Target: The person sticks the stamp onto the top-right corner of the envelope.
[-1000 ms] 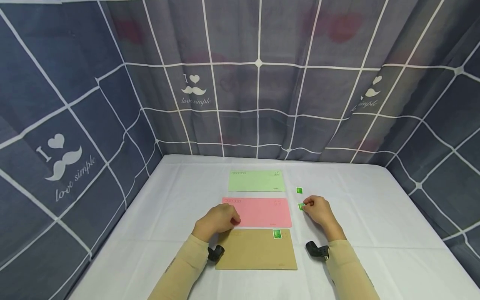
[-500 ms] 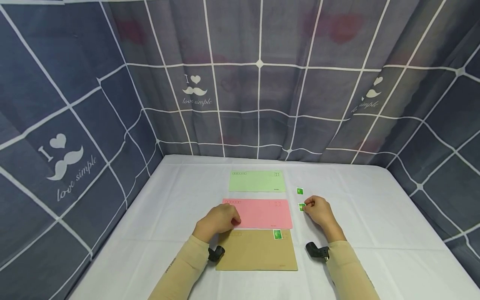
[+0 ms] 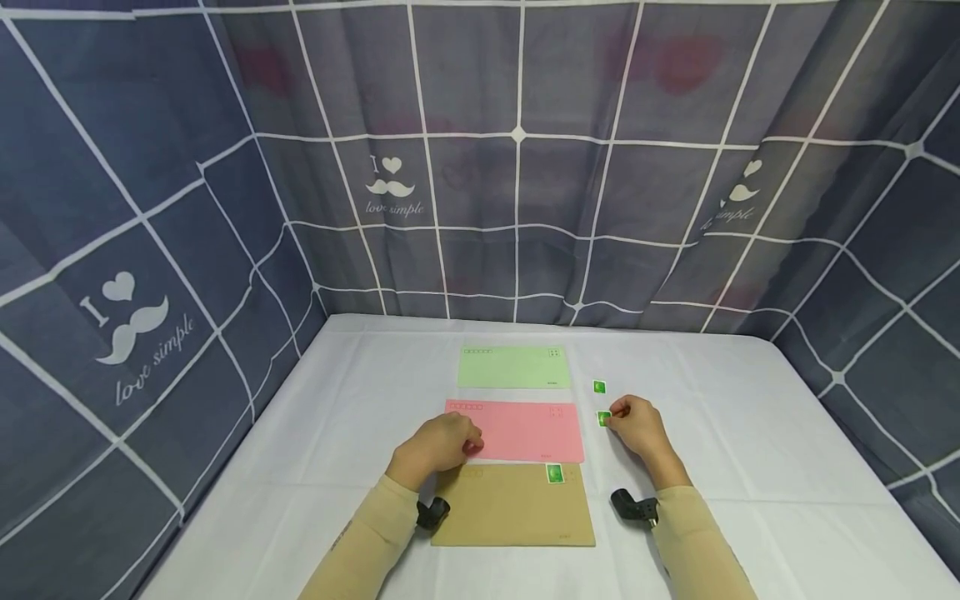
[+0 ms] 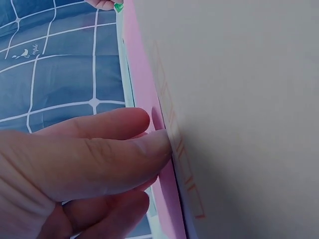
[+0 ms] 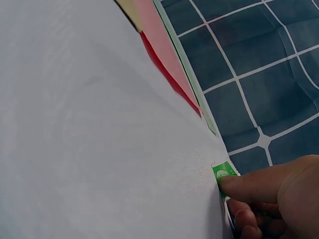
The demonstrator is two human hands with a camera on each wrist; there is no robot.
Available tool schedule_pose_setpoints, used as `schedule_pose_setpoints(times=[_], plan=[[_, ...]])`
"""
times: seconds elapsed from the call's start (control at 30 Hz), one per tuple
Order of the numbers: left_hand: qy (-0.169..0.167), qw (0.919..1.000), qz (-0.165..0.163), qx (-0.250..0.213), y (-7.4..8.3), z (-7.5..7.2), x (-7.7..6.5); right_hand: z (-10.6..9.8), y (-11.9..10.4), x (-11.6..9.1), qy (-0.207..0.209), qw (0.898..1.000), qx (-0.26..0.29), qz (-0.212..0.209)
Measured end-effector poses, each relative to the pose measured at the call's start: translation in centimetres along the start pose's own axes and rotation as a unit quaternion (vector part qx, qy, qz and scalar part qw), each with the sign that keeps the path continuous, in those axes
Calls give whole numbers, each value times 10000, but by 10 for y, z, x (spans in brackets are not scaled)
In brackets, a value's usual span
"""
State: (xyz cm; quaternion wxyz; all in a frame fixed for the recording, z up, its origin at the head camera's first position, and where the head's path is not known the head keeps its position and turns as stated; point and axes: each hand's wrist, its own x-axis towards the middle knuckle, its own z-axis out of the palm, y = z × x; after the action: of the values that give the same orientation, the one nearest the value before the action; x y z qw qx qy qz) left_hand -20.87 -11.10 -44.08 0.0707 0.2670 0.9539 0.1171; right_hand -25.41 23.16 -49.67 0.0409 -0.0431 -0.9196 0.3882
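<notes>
Three envelopes lie in a column on the table: green [image 3: 513, 371] at the back, pink [image 3: 525, 433] in the middle, brown [image 3: 517, 512] nearest. My left hand [image 3: 438, 443] is at the left part of the pink envelope, fingers loosely bent, thumb tip close to the brown envelope's far edge in the left wrist view. My right hand [image 3: 637, 427] pinches a green postage stamp [image 5: 223, 171] with a white border, right of the pink envelope; the thumb covers part of it. Another stamp [image 3: 599, 387] lies just beyond. A third stamp [image 3: 554, 473] sits at the brown envelope's upper right.
A white cloth [image 3: 360, 375] covers the table. Dark grid-patterned curtains [image 3: 480, 183] surround it at the back and both sides. A black wrist camera [image 3: 432, 512] is on the left wrist, another black camera [image 3: 632, 507] on the right.
The head view has tilted up slightly, so the tabletop sits a little lower in it. Both hands stay in nearly the same places, with the stamp still pinched in the right.
</notes>
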Motion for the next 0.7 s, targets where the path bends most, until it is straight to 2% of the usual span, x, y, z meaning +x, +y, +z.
schedule_pose_setpoints(times=[0.37, 0.7], plan=[[-167, 9984, -494, -203, 0, 2, -2, 1, 3, -3, 174, 9998, 87, -103], [-141, 9984, -468, -294, -2, 1, -2, -3, -1, -1, 65, 9998, 171, 9]])
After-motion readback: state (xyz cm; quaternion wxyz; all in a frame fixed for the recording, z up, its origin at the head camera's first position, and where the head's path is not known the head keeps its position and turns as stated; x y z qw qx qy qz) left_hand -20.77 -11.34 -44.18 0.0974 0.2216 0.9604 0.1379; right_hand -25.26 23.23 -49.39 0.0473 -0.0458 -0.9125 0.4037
